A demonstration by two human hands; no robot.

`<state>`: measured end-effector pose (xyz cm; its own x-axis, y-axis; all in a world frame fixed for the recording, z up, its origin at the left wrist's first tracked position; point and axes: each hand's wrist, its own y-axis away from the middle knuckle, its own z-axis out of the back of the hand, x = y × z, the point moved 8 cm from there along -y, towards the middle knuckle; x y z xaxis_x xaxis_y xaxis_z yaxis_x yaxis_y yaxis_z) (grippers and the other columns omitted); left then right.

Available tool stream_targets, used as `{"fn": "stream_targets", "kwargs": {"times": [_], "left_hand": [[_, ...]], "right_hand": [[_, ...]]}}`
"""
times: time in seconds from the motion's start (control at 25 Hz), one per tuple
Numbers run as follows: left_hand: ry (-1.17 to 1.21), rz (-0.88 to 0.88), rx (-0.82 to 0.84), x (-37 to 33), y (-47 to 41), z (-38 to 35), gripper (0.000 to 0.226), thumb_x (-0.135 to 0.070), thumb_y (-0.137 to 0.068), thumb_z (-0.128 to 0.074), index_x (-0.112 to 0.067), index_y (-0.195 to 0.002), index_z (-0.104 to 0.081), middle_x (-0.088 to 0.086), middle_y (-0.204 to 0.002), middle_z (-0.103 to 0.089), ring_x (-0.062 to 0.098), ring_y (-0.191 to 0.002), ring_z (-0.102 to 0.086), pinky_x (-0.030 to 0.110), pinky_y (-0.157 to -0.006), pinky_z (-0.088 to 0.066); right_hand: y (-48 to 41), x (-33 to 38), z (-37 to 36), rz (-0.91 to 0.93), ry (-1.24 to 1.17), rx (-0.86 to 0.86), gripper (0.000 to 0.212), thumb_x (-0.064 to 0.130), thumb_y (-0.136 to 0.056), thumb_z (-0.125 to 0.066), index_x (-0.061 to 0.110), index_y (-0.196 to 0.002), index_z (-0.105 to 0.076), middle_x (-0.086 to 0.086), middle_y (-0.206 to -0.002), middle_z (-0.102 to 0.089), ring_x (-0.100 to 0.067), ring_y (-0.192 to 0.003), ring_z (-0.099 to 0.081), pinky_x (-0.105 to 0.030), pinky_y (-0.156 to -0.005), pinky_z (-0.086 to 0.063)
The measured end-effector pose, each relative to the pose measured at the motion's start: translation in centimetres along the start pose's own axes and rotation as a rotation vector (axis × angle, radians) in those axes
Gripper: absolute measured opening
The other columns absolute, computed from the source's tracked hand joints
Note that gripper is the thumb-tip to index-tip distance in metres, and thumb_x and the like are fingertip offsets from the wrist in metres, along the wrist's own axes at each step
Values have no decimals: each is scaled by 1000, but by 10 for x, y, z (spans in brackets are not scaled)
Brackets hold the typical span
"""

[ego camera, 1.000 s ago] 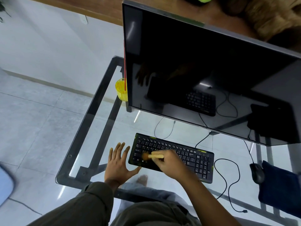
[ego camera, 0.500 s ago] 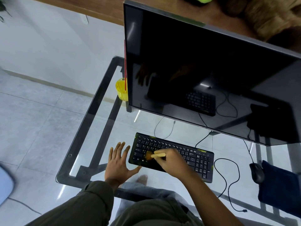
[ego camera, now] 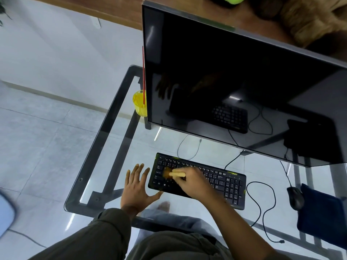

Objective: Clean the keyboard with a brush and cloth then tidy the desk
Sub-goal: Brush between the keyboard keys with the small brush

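Brush head: the small wooden-handled brush with tan bristles (ego camera: 173, 174) sits a little further toward the rear key rows than a second ago, when its bristles lay lower and nearer the left front corner; the shift is slight — a short stroke, not a relocation

Meaning for the task: I judge the brushing is under way and confined so far to the left third of the keys; the middle and the number pad look yet to be covered; the wiping and tidying have not begun

Keyboard: the black corded keyboard with yellow-green trim (ego camera: 221, 182) lies flat near the front edge of the clear glass desk with a dark metal frame (ego camera: 105, 139), below the large dark flat monitor (ego camera: 234, 85); it has not shifted

Right hand: the right hand (ego camera: 195, 182) is curled over the keys, fingers closed around the pale handle, bristles blurred against the key tops

Left hand: the left hand (ego camera: 138, 188) stays flat on the glass, fingers spread, thumb reaching to the keyboard's left front corner — bracing it, I think; it holds nothing

Cloth: a folded dark blue cloth (ego camera: 323, 214) lies at the right end of the desk, just beside the black corded mouse (ego camera: 295, 197); untouched
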<state>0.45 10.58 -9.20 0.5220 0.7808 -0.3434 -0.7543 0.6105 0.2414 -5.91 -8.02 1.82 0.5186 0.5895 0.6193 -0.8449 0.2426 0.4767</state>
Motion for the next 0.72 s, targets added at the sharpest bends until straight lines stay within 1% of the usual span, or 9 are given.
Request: {"fn": "stream_targets", "kwargs": {"times": [0.08, 0.2, 0.32, 0.44, 0.48, 0.56, 0.6, 0.68, 0.72], "left_hand": [[6, 2, 0, -1, 0, 0, 104, -92, -74, -40, -23, -151, -36, 6, -164, -24, 23, -154, -9, 49, -125, -1], [8, -13, -2, -2, 1, 0, 103, -91, -74, -41, -22, -150, -37, 7, -163, -25, 24, -154, -10, 50, -124, -4], [12, -5, -2, 6, 2, 2, 103, -91, -74, -41, -22, -150, -37, 7, -163, -25, 25, -154, -11, 52, -124, -6], [6, -9, -3, 6, 4, 1, 103, -91, -74, -42, -21, -149, -39, 8, -163, -26, 25, -153, -12, 53, -124, -8], [8, -9, -4, 6, 4, 1, 103, -91, -74, -42, -21, -149, -39, 8, -163, -26, 25, -153, -12, 52, -124, -8], [18, -5, -12, 5, 3, 1, 103, -91, -74, -41, -22, -149, -38, 8, -162, -27, 26, -153, -13, 53, -124, -9], [19, -6, -15, 4, 3, 2, 102, -91, -74, -42, -21, -149, -39, 8, -162, -27, 26, -153, -14, 53, -123, -10], [23, -8, -18, 2, 2, 2, 102, -91, -74, -42, -21, -149, -39, 8, -162, -28, 26, -153, -15, 54, -123, -12], [22, -7, -20, 2, 2, 2, 102, -91, -74, -42, -21, -149, -39, 8, -162, -28, 26, -153, -15, 55, -123, -13]], "right_hand": [[1, -1, -9, -2, 27, 109, 27, 36, -92, -66, 26, -117, -73, 8, -111, -74, -8, -66, -64, -22, -63, -52], [0, -4, 9, -13, -16, -67, 27, 30, -93, -66, 24, -119, -72, 7, -117, -73, 4, -73, -60, -5, -70, -45], [-4, 4, -5, 10, 0, 103, 25, 31, -92, -68, 24, -115, -74, 5, -114, -74, 4, -68, -61, -14, -66, -48], [-9, 2, 9, -4, -40, -69, 25, 30, -94, -66, 26, -117, -72, 6, -111, -74, 5, -62, -58, -12, -62, -47], [-10, 3, 8, 2, -31, -57, 26, 31, -94, -66, 27, -119, -71, 8, -112, -73, 5, -62, -59, -13, -63, -47], [-13, 7, -4, 19, -1, 59, 27, 35, -93, -66, 28, -119, -71, 9, -112, -72, 0, -72, -63, -22, -69, -53], [-15, 7, -2, 16, -16, 34, 28, 35, -93, -66, 28, -119, -71, 8, -113, -73, -3, -79, -66, -26, -75, -56], [-18, 5, 10, 9, -49, -98, 29, 32, -94, -66, 26, -121, -70, 7, -118, -72, -6, -88, -67, -22, -83, -54], [-20, 7, 10, 20, -45, -89, 30, 32, -94, -66, 26, -123, -70, 7, -120, -71, -5, -91, -66, -18, -83, -52]]}}
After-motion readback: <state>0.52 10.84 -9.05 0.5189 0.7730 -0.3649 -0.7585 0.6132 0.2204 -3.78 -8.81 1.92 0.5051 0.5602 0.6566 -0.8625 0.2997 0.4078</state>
